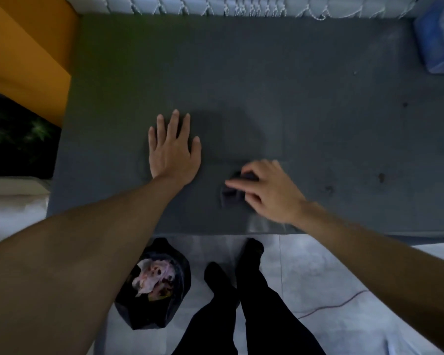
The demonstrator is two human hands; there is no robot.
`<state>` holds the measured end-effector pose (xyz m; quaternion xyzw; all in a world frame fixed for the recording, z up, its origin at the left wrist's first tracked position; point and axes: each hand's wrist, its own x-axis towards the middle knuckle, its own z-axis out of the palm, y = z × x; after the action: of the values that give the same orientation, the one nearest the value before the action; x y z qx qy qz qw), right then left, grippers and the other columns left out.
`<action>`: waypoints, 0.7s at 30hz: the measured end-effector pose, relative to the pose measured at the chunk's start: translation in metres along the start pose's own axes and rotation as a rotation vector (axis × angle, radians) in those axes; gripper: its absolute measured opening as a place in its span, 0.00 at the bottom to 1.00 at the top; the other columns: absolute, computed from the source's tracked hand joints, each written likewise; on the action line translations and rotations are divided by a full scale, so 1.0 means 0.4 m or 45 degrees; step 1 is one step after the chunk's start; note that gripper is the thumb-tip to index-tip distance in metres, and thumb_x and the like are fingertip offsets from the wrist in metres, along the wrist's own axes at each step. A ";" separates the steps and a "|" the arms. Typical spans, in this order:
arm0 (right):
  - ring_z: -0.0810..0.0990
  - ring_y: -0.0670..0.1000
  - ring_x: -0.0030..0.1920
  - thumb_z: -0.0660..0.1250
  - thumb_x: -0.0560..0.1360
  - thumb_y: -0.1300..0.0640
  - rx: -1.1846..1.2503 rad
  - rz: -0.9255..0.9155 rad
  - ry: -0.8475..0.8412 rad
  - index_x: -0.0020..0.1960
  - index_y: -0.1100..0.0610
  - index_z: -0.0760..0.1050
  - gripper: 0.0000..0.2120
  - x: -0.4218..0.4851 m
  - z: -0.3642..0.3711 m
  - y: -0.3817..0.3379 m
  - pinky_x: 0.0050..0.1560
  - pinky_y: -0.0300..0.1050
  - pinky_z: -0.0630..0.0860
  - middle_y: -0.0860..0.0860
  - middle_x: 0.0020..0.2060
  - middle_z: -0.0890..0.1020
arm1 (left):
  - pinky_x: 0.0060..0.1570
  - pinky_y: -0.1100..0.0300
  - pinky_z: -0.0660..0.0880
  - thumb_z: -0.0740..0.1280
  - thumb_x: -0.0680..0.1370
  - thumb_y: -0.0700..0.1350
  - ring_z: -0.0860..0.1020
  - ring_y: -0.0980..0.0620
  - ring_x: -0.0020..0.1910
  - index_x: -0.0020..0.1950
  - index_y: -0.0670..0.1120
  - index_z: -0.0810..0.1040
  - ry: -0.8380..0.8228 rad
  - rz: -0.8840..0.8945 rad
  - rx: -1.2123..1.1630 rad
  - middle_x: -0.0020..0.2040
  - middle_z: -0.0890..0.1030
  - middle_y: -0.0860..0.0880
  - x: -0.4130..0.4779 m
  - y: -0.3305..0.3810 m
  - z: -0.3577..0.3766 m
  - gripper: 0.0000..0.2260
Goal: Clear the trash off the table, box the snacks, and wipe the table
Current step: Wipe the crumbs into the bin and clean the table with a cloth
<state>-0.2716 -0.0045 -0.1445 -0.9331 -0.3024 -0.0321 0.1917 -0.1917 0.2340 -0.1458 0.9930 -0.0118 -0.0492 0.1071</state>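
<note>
Your right hand [267, 193] holds the dark cloth [230, 194] bunched under bent fingers, pressed to the grey surface [267, 73] near its front edge; expect the cloth to be soft, light and limp, so take it by the gathered middle and keep your palm over it or it will fold under itself; your left hand [173, 152] lies flat and wide, left of the cloth and a little beyond it, holding nothing. Count one cloth; at least three dark spots [381, 177] right of the cloth; one black trash bag [154, 285] on the floor, nearer you than the cloth; one blue bundle [438, 39] far beyond the cloth, to its right.
</note>
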 end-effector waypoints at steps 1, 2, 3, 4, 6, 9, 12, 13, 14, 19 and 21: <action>0.75 0.57 0.52 0.66 0.74 0.57 -0.048 0.128 0.056 0.65 0.46 0.79 0.21 0.025 -0.007 0.030 0.51 0.54 0.70 0.55 0.53 0.76 | 0.79 0.44 0.44 0.51 0.83 0.56 0.46 0.42 0.81 0.82 0.51 0.55 -0.007 0.005 0.000 0.83 0.52 0.50 0.011 0.013 0.001 0.27; 0.75 0.58 0.52 0.65 0.74 0.57 -0.083 0.305 0.128 0.66 0.46 0.78 0.21 0.048 -0.012 0.054 0.51 0.54 0.69 0.55 0.54 0.76 | 0.79 0.44 0.44 0.51 0.83 0.56 0.46 0.42 0.81 0.82 0.51 0.54 -0.012 0.014 0.002 0.83 0.51 0.50 0.022 0.028 0.003 0.27; 0.74 0.59 0.53 0.64 0.74 0.57 -0.088 0.487 0.204 0.67 0.46 0.77 0.21 0.066 -0.013 0.069 0.51 0.54 0.69 0.56 0.54 0.75 | 0.79 0.44 0.44 0.51 0.83 0.56 0.45 0.42 0.81 0.82 0.51 0.54 -0.016 0.024 0.004 0.83 0.51 0.50 0.035 0.042 0.005 0.27; 0.74 0.58 0.54 0.64 0.75 0.58 -0.078 0.621 0.264 0.66 0.47 0.77 0.21 0.077 -0.009 0.069 0.52 0.54 0.69 0.56 0.55 0.75 | 0.79 0.44 0.43 0.50 0.83 0.56 0.45 0.42 0.81 0.82 0.52 0.53 -0.018 0.030 0.005 0.83 0.50 0.50 0.049 0.056 0.007 0.27; 0.75 0.58 0.54 0.66 0.74 0.59 -0.054 0.646 0.290 0.65 0.48 0.79 0.20 0.078 0.007 0.043 0.52 0.52 0.67 0.56 0.55 0.76 | 0.79 0.44 0.43 0.50 0.83 0.56 0.45 0.42 0.81 0.82 0.52 0.53 -0.020 0.027 0.013 0.83 0.50 0.51 0.082 0.082 0.012 0.27; 0.75 0.58 0.51 0.66 0.74 0.59 0.007 0.304 0.172 0.64 0.49 0.80 0.20 0.046 0.006 0.035 0.50 0.51 0.67 0.55 0.53 0.77 | 0.79 0.43 0.42 0.48 0.84 0.56 0.43 0.40 0.81 0.83 0.52 0.50 -0.049 -0.018 0.009 0.83 0.48 0.50 0.134 0.120 0.022 0.27; 0.75 0.57 0.51 0.66 0.75 0.59 -0.069 -0.017 0.010 0.66 0.49 0.78 0.21 0.078 -0.037 0.137 0.50 0.53 0.68 0.56 0.54 0.76 | 0.78 0.42 0.42 0.44 0.84 0.57 0.42 0.39 0.81 0.83 0.53 0.47 -0.035 -0.042 0.079 0.83 0.46 0.50 0.150 0.135 0.034 0.27; 0.74 0.57 0.52 0.66 0.74 0.59 -0.113 -0.028 0.011 0.67 0.48 0.78 0.21 0.101 -0.040 0.175 0.51 0.53 0.68 0.56 0.55 0.76 | 0.78 0.42 0.42 0.44 0.84 0.57 0.42 0.39 0.81 0.83 0.53 0.46 -0.020 -0.045 0.098 0.83 0.46 0.50 0.148 0.136 0.037 0.27; 0.74 0.57 0.53 0.66 0.74 0.59 -0.145 0.032 0.040 0.67 0.48 0.77 0.22 0.129 -0.042 0.208 0.52 0.53 0.67 0.56 0.55 0.76 | 0.78 0.42 0.42 0.44 0.83 0.58 0.43 0.39 0.81 0.83 0.54 0.46 -0.015 -0.046 0.103 0.83 0.46 0.50 0.147 0.134 0.037 0.27; 0.73 0.57 0.55 0.61 0.75 0.59 -0.087 0.678 0.259 0.65 0.48 0.79 0.20 0.257 -0.035 0.245 0.54 0.51 0.65 0.55 0.56 0.74 | 0.78 0.41 0.42 0.42 0.82 0.59 0.42 0.40 0.81 0.82 0.54 0.44 -0.027 -0.070 0.108 0.83 0.45 0.51 0.155 0.138 0.039 0.28; 0.73 0.56 0.54 0.61 0.75 0.58 0.014 0.460 0.203 0.64 0.49 0.80 0.20 0.255 -0.024 0.222 0.55 0.51 0.67 0.54 0.54 0.75 | 0.78 0.41 0.43 0.42 0.82 0.59 0.42 0.40 0.81 0.82 0.54 0.45 -0.026 -0.083 0.118 0.83 0.45 0.51 0.157 0.143 0.040 0.28</action>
<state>-0.1367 -0.0178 -0.1477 -0.9657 -0.1142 -0.0694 0.2228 -0.1316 0.1726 -0.1552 0.9962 0.0172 -0.0622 0.0594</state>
